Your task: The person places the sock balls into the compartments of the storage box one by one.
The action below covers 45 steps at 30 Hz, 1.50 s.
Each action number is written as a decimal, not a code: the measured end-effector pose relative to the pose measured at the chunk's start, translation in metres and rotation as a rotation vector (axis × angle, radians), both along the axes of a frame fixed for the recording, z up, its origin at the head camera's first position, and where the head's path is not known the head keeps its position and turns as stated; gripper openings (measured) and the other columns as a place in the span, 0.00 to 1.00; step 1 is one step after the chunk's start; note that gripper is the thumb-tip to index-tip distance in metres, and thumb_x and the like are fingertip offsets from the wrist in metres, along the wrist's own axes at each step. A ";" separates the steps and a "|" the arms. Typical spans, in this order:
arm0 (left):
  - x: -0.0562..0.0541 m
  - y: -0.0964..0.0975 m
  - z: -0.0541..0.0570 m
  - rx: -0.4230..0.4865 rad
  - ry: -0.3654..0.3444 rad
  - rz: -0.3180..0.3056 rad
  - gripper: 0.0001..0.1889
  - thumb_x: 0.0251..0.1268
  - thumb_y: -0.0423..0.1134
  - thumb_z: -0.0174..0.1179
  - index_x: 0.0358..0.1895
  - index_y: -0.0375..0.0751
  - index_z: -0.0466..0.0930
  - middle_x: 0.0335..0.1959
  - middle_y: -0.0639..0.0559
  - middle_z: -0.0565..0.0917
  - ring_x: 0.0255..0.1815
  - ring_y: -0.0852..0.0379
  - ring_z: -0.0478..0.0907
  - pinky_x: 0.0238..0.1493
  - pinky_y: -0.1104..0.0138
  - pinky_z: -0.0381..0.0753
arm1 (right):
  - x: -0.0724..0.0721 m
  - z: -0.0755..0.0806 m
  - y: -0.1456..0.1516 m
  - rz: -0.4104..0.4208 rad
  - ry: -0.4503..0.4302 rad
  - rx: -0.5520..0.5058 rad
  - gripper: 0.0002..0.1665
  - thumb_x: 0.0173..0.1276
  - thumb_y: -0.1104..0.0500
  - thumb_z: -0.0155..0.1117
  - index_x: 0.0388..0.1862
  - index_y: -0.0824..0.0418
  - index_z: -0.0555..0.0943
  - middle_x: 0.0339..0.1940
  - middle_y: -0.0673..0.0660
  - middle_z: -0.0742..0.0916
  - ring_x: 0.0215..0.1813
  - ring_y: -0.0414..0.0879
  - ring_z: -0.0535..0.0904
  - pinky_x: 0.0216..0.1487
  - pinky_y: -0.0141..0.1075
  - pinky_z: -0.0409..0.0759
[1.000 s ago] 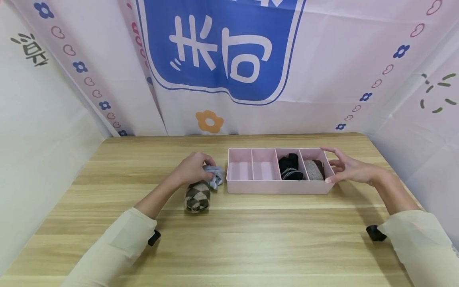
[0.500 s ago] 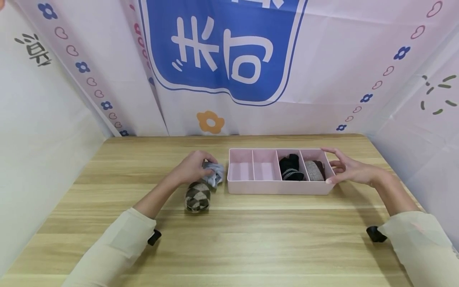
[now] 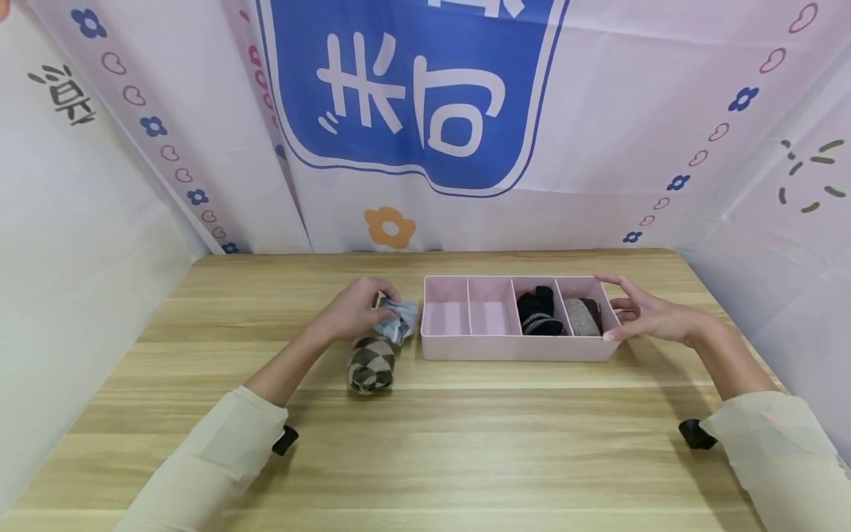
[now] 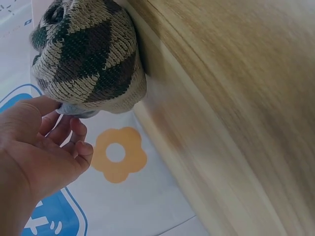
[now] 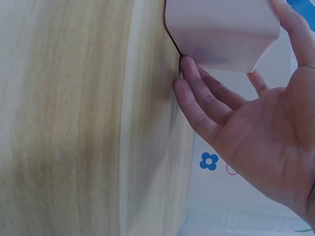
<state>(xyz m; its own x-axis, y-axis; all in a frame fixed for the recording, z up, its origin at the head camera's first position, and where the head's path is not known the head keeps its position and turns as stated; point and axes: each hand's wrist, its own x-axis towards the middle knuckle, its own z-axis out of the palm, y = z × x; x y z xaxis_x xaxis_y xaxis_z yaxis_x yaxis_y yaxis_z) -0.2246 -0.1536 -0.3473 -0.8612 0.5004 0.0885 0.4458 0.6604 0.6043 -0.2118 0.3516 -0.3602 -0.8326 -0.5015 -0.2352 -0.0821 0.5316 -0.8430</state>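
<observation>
My left hand (image 3: 352, 309) pinches a crumpled light blue sock (image 3: 402, 322) between thumb and fingers, just left of the pink divided box (image 3: 518, 348). In front of it lies a rolled brown-and-beige checkered sock (image 3: 371, 365), which fills the top of the left wrist view and hides most of the light blue one. My right hand (image 3: 648, 314) grips the box's right end, thumb at the near corner and index finger along the far one. The right wrist view shows the other fingertips (image 5: 189, 64) low against the end wall.
Inside the box, a black sock (image 3: 538, 310) and a grey-and-brown sock (image 3: 583, 316) fill the two right compartments; the two left ones show bare floors. A wooden table (image 3: 465, 443) carries everything. Printed cloth (image 3: 598, 148) hangs behind its far edge.
The light blue sock has shifted slightly toward the box in my left hand's pinch. The checkered sock has also slid a little to the right. My right hand keeps its hold on the box.
</observation>
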 end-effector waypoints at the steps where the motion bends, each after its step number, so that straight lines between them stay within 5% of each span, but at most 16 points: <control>1: 0.000 0.000 0.000 0.002 0.000 -0.001 0.05 0.64 0.26 0.68 0.41 0.32 0.84 0.28 0.48 0.80 0.26 0.57 0.69 0.29 0.66 0.69 | 0.000 0.000 0.000 0.001 -0.001 0.001 0.62 0.65 0.60 0.72 0.84 0.55 0.39 0.78 0.82 0.53 0.77 0.83 0.52 0.70 0.70 0.62; 12: 0.003 0.002 0.004 0.096 -0.024 0.039 0.06 0.68 0.26 0.63 0.45 0.32 0.81 0.33 0.46 0.80 0.33 0.52 0.73 0.33 0.66 0.75 | 0.000 -0.001 0.001 0.001 -0.005 0.004 0.63 0.65 0.59 0.72 0.84 0.54 0.38 0.78 0.83 0.51 0.77 0.83 0.50 0.70 0.72 0.60; 21: 0.004 0.004 0.008 0.149 0.043 0.042 0.16 0.66 0.24 0.66 0.57 0.29 0.83 0.37 0.45 0.83 0.37 0.51 0.74 0.37 0.65 0.74 | 0.000 -0.001 0.002 -0.004 -0.017 0.006 0.63 0.65 0.59 0.72 0.84 0.53 0.38 0.79 0.83 0.49 0.78 0.83 0.47 0.70 0.74 0.57; 31: 0.004 0.005 0.010 0.191 0.009 0.066 0.11 0.66 0.27 0.67 0.50 0.29 0.85 0.34 0.46 0.82 0.36 0.52 0.73 0.34 0.67 0.72 | -0.001 -0.002 0.003 -0.003 -0.018 0.006 0.63 0.65 0.59 0.72 0.85 0.52 0.38 0.79 0.83 0.50 0.77 0.83 0.48 0.70 0.74 0.58; 45: 0.004 0.015 0.015 0.361 0.022 0.121 0.10 0.57 0.27 0.71 0.43 0.31 0.87 0.31 0.46 0.80 0.34 0.50 0.70 0.32 0.68 0.67 | 0.000 -0.001 0.001 -0.009 -0.019 0.005 0.63 0.66 0.59 0.72 0.85 0.53 0.38 0.78 0.84 0.53 0.77 0.83 0.51 0.71 0.71 0.59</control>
